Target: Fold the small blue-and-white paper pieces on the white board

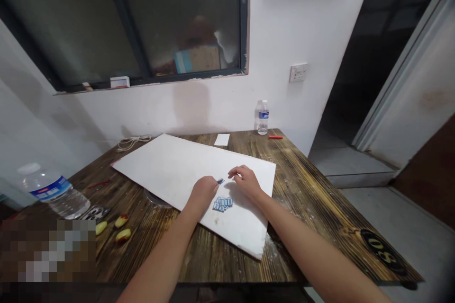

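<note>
Your left hand (206, 188) pinches a small blue piece (221, 181) above the white board (159, 161); your right hand (246, 181) sits just beside it, apart, fingers loosely bent and parted. Below them lie more pieces (223, 204), small, blue-and-white and rectangular, bunched in overlapping rows. The board lies askew on a dark, streaky wooden tabletop (313, 208), with a water bottle (263, 122) and red stick (275, 137) at its far edge. Beyond, you face a white wall (280, 23), a dark-framed window (192, 14) and, rightward, a dim doorway (373, 33).
</note>
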The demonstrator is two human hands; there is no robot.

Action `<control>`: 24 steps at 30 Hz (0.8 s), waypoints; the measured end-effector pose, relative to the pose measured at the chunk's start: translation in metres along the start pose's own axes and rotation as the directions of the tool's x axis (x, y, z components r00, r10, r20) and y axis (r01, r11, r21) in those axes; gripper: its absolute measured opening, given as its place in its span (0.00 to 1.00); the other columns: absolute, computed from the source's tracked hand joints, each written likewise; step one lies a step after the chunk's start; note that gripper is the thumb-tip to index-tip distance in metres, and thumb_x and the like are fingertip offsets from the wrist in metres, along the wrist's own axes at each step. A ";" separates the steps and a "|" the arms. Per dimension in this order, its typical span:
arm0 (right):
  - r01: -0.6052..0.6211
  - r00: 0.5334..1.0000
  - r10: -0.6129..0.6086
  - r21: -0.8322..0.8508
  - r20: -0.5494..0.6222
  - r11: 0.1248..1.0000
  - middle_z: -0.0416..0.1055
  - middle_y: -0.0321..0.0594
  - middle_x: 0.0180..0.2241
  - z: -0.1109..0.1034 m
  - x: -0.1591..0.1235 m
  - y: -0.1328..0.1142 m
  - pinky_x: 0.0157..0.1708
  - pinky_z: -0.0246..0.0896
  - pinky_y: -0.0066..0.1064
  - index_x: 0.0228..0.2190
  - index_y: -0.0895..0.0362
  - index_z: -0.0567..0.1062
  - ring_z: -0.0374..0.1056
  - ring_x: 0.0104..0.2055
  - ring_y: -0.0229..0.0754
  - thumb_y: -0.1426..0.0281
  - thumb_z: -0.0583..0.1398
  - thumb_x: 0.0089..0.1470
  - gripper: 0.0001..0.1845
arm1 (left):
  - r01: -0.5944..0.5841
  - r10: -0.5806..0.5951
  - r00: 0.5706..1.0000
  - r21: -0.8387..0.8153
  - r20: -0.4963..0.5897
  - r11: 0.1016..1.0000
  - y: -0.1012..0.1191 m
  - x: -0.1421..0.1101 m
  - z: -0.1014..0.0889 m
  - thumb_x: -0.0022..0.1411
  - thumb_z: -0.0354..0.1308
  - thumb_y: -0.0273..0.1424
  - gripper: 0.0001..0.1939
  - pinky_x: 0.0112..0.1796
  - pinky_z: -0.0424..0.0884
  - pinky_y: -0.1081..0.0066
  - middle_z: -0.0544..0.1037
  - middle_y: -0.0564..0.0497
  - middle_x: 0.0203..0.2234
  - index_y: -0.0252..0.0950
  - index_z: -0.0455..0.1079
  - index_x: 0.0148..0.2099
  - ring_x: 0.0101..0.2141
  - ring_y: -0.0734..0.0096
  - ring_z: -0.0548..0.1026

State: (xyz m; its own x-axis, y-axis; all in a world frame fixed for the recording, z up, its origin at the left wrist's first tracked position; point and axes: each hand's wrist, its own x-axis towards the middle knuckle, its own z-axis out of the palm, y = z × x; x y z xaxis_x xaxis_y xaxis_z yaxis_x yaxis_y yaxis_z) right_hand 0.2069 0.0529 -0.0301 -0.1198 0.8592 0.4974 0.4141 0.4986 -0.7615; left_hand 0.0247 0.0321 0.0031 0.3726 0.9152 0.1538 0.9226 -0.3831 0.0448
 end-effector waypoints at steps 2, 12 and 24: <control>0.003 1.000 -0.003 -0.004 0.003 1.000 0.75 0.37 0.29 0.000 0.000 0.000 0.42 0.59 0.33 0.29 0.55 0.77 0.66 0.38 0.41 0.84 0.53 0.47 0.16 | -0.004 0.004 1.000 0.026 0.001 1.000 0.001 0.000 0.001 0.63 0.49 0.27 0.14 0.35 0.64 0.67 0.78 0.41 0.30 0.32 0.74 0.31 0.33 0.61 0.74; 0.130 0.980 -0.102 -0.168 0.169 0.977 0.72 0.39 0.30 0.002 -0.003 0.000 0.44 0.57 0.34 0.30 0.55 0.79 0.65 0.38 0.41 0.81 0.56 0.47 0.15 | 0.002 -0.002 1.000 0.077 0.002 0.997 0.001 0.002 0.005 0.63 0.48 0.25 0.13 0.36 0.65 0.67 0.77 0.40 0.32 0.31 0.74 0.33 0.34 0.61 0.74; 0.328 0.909 -0.220 -0.281 0.354 0.902 0.76 0.40 0.31 0.004 -0.005 -0.002 0.46 0.53 0.36 0.34 0.54 0.80 0.65 0.45 0.45 0.80 0.56 0.47 0.16 | -0.001 0.002 0.997 0.018 -0.072 1.000 -0.007 0.005 0.013 0.62 0.50 0.25 0.10 0.36 0.64 0.67 0.76 0.43 0.30 0.33 0.72 0.33 0.33 0.62 0.73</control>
State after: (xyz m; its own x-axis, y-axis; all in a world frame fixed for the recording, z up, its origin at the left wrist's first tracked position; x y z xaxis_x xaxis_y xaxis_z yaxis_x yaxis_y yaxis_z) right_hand 0.2028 0.0486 -0.0329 -0.5196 0.7121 0.4722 0.5876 0.6990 -0.4075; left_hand 0.0211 0.0410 -0.0090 0.3663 0.9029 0.2248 0.9239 -0.3816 0.0272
